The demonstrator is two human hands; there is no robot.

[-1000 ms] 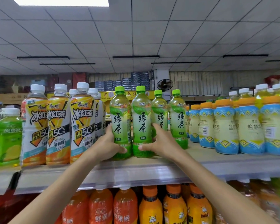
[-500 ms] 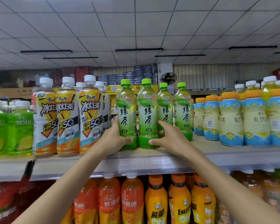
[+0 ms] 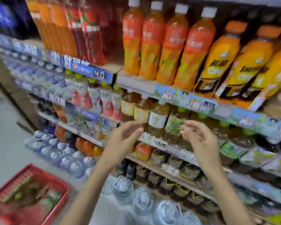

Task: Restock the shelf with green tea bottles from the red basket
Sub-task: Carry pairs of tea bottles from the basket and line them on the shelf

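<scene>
shelves (image 3: 136,86), left hand (image 3: 125,135), right hand (image 3: 199,138), red basket (image 3: 55,181)

Blur smears the whole view. Down and left of our left hand (image 3: 125,135), the red basket (image 3: 52,177) is cut off by the left and bottom edges. The bottles (image 3: 31,192) in it run into green and brown streaks we cannot count. Behind the right hand (image 3: 199,138), the shelf labels (image 3: 175,124) are unreadable. High above the left hand, the top edge clips the orange bottles (image 3: 133,38).
</scene>
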